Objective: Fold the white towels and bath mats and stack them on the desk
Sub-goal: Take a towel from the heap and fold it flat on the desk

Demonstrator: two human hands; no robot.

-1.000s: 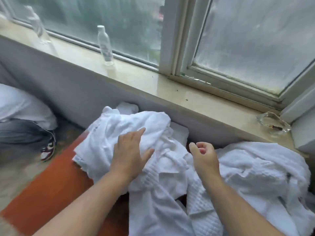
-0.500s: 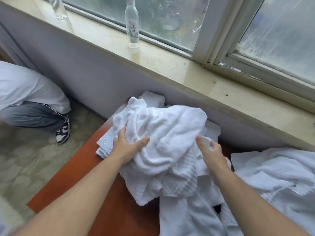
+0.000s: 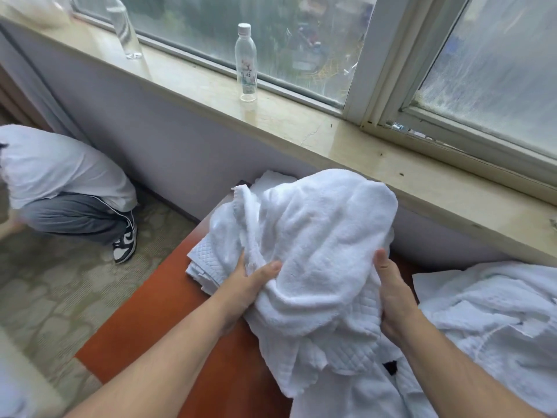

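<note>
A crumpled bundle of white towels [image 3: 313,236] is lifted a little off the reddish-brown desk [image 3: 156,327]. My left hand [image 3: 247,285] grips its left side, thumb on top. My right hand [image 3: 391,294] clasps its right side. Under the bundle at the desk's far left lie quilted white bath mats [image 3: 208,263], partly hidden. More white linen [image 3: 497,321] is heaped on the right, and another piece [image 3: 355,393] hangs near the front edge.
A stone window sill [image 3: 361,146] runs behind the desk with two clear plastic bottles, one [image 3: 246,63] in the middle and one [image 3: 125,31] further left. A person [image 3: 66,182] crouches on the carpeted floor [image 3: 54,291] to the left.
Both hands have closed on the sides of the towel bundle and raised it. My view has swung left, showing more of the floor and the crouching person.
</note>
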